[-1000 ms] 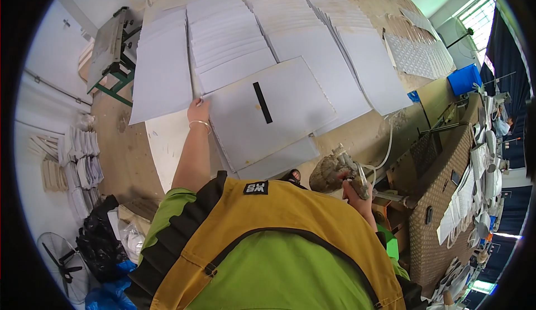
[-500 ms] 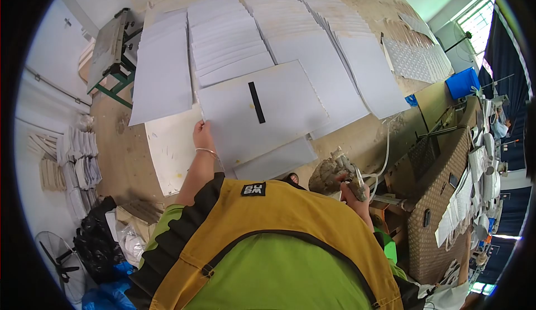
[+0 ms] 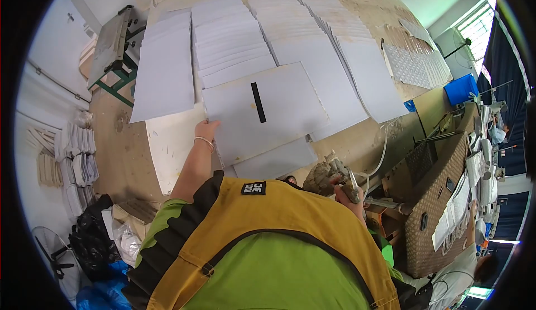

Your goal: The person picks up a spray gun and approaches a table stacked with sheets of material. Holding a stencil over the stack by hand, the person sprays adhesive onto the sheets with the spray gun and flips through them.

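A large pale board [image 3: 290, 103] with a narrow black slot lies over the lower ends of overlapping white sheets [image 3: 231, 50]. At its left edge is my left hand [image 3: 206, 131], fingers closed on that edge. My right hand [image 3: 349, 196], low and right of the board, is wrapped round a dirty, crusted tool [image 3: 351, 185] with a pale hose beside it. A lumpy grey-brown bundle [image 3: 324, 177] is just left of that hand. Under the board's lower edge another pale sheet [image 3: 279, 160] shows.
A green-legged metal bench [image 3: 109, 47] stands at the upper left. Stacked pieces [image 3: 81, 156] line the left side. At the right are a blue bin [image 3: 461, 89] and a patterned table [image 3: 432, 220]. Another person's arm and pale shirt [image 3: 458, 273] show at the lower right.
The board has shifted slightly left and down, then settled. My left hand has moved down along its edge. My right hand has moved slightly left and down. Another person has come into view at the lower right.
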`<state>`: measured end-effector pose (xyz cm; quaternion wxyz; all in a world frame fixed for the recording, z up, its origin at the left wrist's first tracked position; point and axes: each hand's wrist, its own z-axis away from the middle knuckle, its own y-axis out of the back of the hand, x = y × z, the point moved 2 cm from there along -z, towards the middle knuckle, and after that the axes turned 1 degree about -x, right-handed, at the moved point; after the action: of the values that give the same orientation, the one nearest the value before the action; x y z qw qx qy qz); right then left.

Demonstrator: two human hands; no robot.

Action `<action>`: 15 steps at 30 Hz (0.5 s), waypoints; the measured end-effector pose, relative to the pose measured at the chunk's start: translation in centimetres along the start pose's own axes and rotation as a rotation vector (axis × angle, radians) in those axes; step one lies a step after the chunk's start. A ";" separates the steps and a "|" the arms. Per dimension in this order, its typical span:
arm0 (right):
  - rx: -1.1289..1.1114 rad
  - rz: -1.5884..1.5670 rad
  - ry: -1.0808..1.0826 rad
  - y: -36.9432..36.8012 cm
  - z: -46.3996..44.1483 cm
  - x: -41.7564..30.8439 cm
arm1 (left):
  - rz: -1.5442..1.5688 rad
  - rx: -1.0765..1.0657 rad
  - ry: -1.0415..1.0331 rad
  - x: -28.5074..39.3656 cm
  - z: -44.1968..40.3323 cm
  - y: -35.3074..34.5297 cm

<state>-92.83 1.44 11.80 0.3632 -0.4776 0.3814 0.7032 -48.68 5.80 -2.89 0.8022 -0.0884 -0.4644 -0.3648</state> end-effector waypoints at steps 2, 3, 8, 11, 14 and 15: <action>0.000 -0.007 0.008 -0.1 -0.1 0.1 | -0.014 0.006 -0.065 -1.3 -1.0 -0.1; 0.001 -0.008 0.009 -0.2 -0.1 0.1 | -0.027 0.010 -0.128 -1.7 -1.4 -0.2; 0.011 -0.013 -0.027 0.1 0.0 0.1 | -0.215 0.034 -0.253 -2.3 -3.2 0.5; 0.015 -0.010 -0.026 0.1 0.0 -0.1 | -0.290 0.054 -0.278 -1.9 -3.5 1.1; 0.006 -0.019 -0.031 0.2 0.1 -0.1 | -0.364 0.079 -0.288 -1.1 -3.0 1.3; 0.008 -0.018 -0.032 0.2 0.1 -0.1 | -0.400 0.092 -0.285 -0.8 -2.8 1.3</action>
<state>-93.04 1.45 11.98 0.3775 -0.4682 0.3738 0.7061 -46.20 5.80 -4.87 0.6437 -0.0089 -0.5972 -0.4785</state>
